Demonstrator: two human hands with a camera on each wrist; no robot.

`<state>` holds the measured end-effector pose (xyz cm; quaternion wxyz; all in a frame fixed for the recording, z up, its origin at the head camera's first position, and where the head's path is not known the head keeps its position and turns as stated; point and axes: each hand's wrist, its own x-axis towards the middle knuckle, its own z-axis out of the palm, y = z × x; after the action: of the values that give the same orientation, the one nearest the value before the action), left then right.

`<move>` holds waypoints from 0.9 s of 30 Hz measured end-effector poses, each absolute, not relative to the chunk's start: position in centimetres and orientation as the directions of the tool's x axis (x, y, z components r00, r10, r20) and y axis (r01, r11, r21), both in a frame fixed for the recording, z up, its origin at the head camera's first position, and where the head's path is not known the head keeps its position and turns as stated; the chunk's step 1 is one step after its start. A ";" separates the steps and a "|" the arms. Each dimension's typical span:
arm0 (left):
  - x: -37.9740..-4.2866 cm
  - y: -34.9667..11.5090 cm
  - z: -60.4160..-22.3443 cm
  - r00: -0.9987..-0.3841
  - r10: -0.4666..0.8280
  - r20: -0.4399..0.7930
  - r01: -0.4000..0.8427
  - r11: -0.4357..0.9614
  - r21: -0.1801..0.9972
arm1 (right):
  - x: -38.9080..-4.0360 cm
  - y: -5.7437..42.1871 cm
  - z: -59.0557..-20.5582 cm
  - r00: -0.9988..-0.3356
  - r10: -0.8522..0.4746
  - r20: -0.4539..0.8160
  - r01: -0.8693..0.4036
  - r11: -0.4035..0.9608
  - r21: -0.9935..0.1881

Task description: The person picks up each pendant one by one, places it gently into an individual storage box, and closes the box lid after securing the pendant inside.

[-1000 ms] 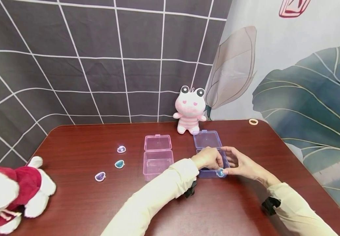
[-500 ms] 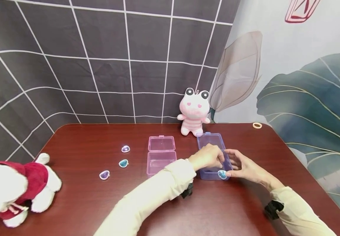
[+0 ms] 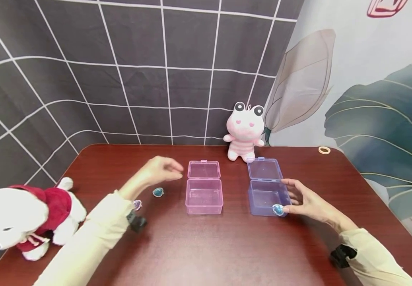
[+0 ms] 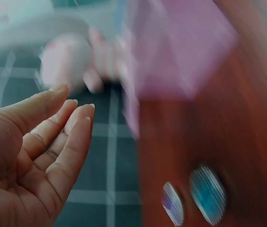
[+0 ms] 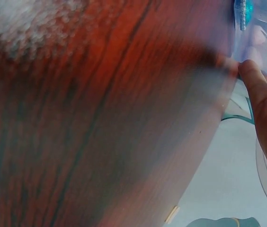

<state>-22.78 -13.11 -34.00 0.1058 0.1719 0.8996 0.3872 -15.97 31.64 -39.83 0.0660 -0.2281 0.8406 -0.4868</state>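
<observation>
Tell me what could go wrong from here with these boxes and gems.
The left sleeve partly hides the purple gem in the head view, so lowering that arm might sweep it aside. The right hand holds the blue box at one side; an uneven push could shift or tip it. The blue gem sits at that box's front, near the thumb, and might get knocked.
</observation>
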 end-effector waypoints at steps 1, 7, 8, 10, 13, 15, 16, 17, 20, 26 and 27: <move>-22.7 -14.3 -34.6 -0.924 0.376 -0.071 0.206 0.645 0.736 | -15.9 31.7 -39.8 -0.889 -0.444 0.112 -0.319 0.425 -0.847; -22.2 -18.0 -37.4 -0.928 0.353 -0.118 0.139 0.622 0.771 | -15.9 31.8 -39.8 -0.887 -0.447 0.116 -0.326 0.429 -0.842; -22.2 -18.3 -37.6 -0.928 0.351 -0.123 0.132 0.619 0.774 | -16.0 31.8 -39.8 -0.884 -0.452 0.117 -0.331 0.429 -0.841; -22.0 -18.6 -38.0 -0.933 0.337 -0.128 0.124 0.634 0.763 | -16.0 31.8 -39.8 -0.884 -0.453 0.118 -0.332 0.429 -0.840; -21.9 -18.8 -38.5 -0.939 0.317 -0.136 0.115 0.659 0.743 | -16.0 31.7 -39.8 -0.886 -0.450 0.108 -0.325 0.437 -0.839; -21.9 -18.8 -38.7 -0.944 0.300 -0.139 0.111 0.682 0.723 | -16.0 31.7 -39.8 -0.894 -0.438 0.097 -0.309 0.445 -0.840; -21.9 -18.8 -38.8 -0.946 0.293 -0.140 0.109 0.692 0.714 | -16.0 31.7 -39.8 -0.896 -0.435 0.092 -0.305 0.449 -0.840; -21.9 -18.8 -38.9 -0.948 0.286 -0.139 0.108 0.703 0.703 | -16.0 31.7 -39.8 -0.897 -0.434 0.089 -0.302 0.452 -0.839; -21.8 -18.6 -39.0 -0.952 0.275 -0.132 0.115 0.725 0.679 | -16.0 31.7 -39.8 -0.898 -0.431 0.090 -0.300 0.451 -0.841; -21.7 -18.3 -39.2 -0.957 0.265 -0.121 0.125 0.747 0.653 | -16.0 31.7 -39.8 -0.894 -0.437 0.099 -0.310 0.443 -0.841; -21.7 -18.2 -39.3 -0.957 0.262 -0.123 0.121 0.748 0.653 | -16.0 31.7 -39.8 -0.895 -0.436 0.097 -0.308 0.444 -0.841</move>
<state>-21.66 -18.24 -39.27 0.1036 0.1028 0.9290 0.3400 -15.97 31.66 -39.75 0.0670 -0.2196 0.8472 -0.4791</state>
